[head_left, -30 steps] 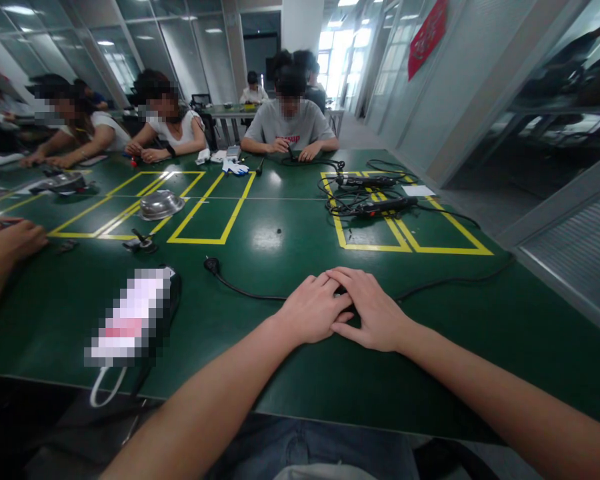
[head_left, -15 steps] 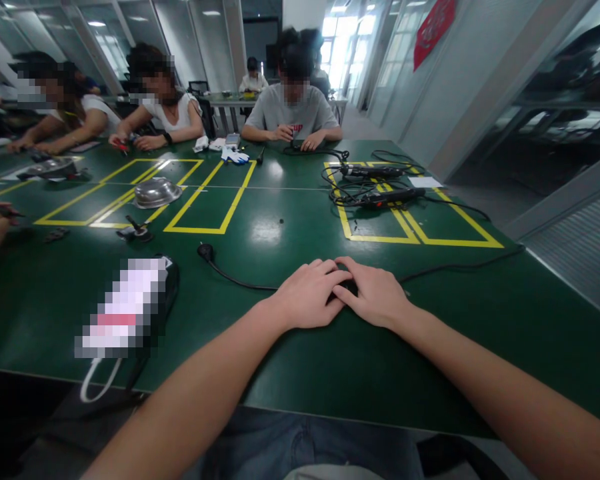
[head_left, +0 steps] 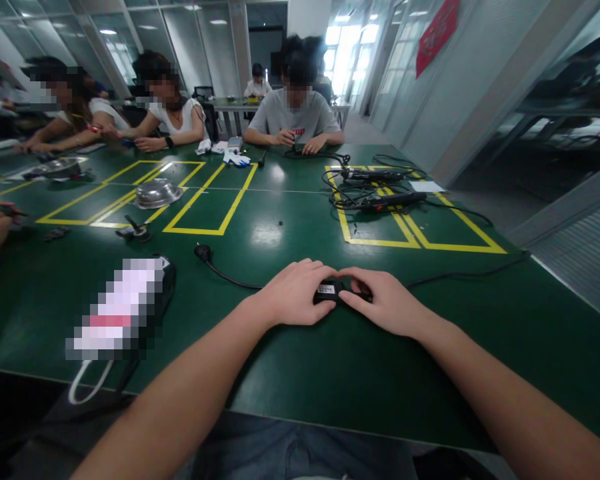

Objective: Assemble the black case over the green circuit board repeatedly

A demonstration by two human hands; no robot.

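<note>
A black power adapter [head_left: 327, 290] with a white label lies on the green table [head_left: 290, 373] in front of me. My left hand [head_left: 294, 293] is closed around its left end, thumb on the near side and fingers on the far side. My right hand [head_left: 387, 301] grips the right end the same way, its thumb close to the label. Out to the left runs a black cord ending in a power plug [head_left: 203, 252]. Another black cable [head_left: 460, 274] leads off past my right hand to the table's right edge. My palms hide both ends of the adapter.
A phone-like lit screen [head_left: 117, 303] with a white cable lies left. Ahead are a metal bowl [head_left: 159, 193], a small dark metal part [head_left: 134, 230], and black corded tools [head_left: 393, 200] within yellow tape. Across the table sits a person [head_left: 296, 117]; others work at left.
My hands have drawn slightly apart, the left one shifting left, so the adapter's label now shows between them. At the far left, a co-worker's hand has moved.
</note>
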